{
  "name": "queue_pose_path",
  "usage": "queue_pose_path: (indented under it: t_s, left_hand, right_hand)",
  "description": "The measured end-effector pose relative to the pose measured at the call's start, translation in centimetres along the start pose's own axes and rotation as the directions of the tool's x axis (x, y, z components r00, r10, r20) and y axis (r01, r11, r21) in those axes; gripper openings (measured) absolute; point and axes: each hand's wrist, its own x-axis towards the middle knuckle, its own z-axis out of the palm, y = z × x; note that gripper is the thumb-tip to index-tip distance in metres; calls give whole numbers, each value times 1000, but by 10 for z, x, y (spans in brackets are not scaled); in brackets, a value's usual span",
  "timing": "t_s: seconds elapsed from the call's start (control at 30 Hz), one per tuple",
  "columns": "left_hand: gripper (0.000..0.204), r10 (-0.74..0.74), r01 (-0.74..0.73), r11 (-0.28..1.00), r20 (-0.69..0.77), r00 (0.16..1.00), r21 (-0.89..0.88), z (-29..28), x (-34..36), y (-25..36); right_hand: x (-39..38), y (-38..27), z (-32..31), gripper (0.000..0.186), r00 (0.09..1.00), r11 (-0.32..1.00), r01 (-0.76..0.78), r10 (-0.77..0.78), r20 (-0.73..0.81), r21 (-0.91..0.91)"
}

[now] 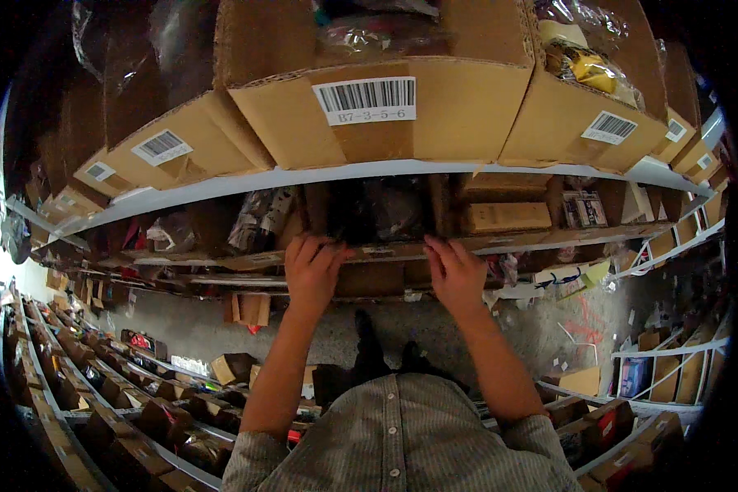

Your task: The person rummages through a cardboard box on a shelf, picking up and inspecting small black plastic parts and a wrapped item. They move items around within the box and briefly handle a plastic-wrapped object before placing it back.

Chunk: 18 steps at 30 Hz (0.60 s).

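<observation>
An open cardboard box (377, 249) sits on the lower shelf, directly in front of the person, its front edge lying between the two hands and its inside filled with dark contents (398, 205) that look wrapped in clear plastic but are too shadowed to make out. The left hand (312, 266) is at the left end of that edge, fingers bent and pointing inward; the right hand (456, 269) is at the right end, thumb and forefinger close together. Whether either one grips the cardboard or merely touches it, I cannot tell. Just left of the box, on the same shelf, are shiny plastic-wrapped packages (258, 217); to the right lies a small closed carton (508, 217), with a black-and-white package (584, 209) farther along. Above, a pale metal shelf edge (418, 167) carries a row of larger open boxes. The middle box (467, 107) has a barcode label (365, 100) on its front and clear-bagged goods inside, and its right neighbour holds a bagged yellow item (594, 74). Below the hands, the person's dark shoes (366, 328) stand on a grey floor (180, 316), beneath a striped button-up shirt (344, 435). Red marks (586, 324) show on the floor at right, and racks (98, 402) of cardboard boxes fill the lower left.
</observation>
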Motion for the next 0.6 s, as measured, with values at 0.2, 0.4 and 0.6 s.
queue_pose_path:
  t_s: [0.2,0.4,0.6]
  left_hand:
    - [21,-1,3,993,-11,1000,117,-6,4,4]
    - [18,8,-6,993,-14,1000,117,4,-1,-3]
    - [23,-22,9,997,160,987,77,-12,-1,-5]
  right_hand:
    - [1,-4,1,18,999,999,-33,34,19,-21]
    - [-3,2,5,20,996,996,-88,87,29,25]
    - [-7,8,14,23,991,992,-122,122,61,-8]
